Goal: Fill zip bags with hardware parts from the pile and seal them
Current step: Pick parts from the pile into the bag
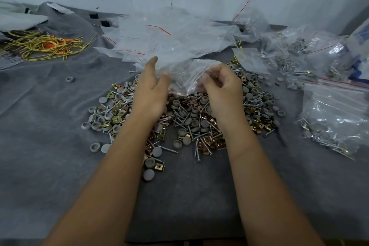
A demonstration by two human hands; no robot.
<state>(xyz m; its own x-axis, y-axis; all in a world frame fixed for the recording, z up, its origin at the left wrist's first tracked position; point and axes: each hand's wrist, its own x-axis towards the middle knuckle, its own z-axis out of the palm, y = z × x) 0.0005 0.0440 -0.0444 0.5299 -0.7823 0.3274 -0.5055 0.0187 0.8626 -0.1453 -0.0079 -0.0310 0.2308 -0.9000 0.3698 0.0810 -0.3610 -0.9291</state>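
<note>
A pile of hardware parts (191, 118) lies on the grey cloth in the middle: grey round caps, screws and brass-coloured clips. Above its far edge both hands meet at a clear zip bag (185, 78). My right hand (221, 90) has its fingers curled and pinches the bag's plastic. My left hand (152, 90) is beside the bag with its fingers fairly straight, the thumb against the plastic. Whether the bag holds parts I cannot tell, because the pile shows through it.
A heap of empty zip bags (179, 40) with red seal lines lies behind the hands. Filled bags (335, 114) sit at the right, with more further back (305, 52). Yellow and orange cords (44, 46) lie at the far left. A stray cap (70, 79) sits on the grey cloth (50, 126).
</note>
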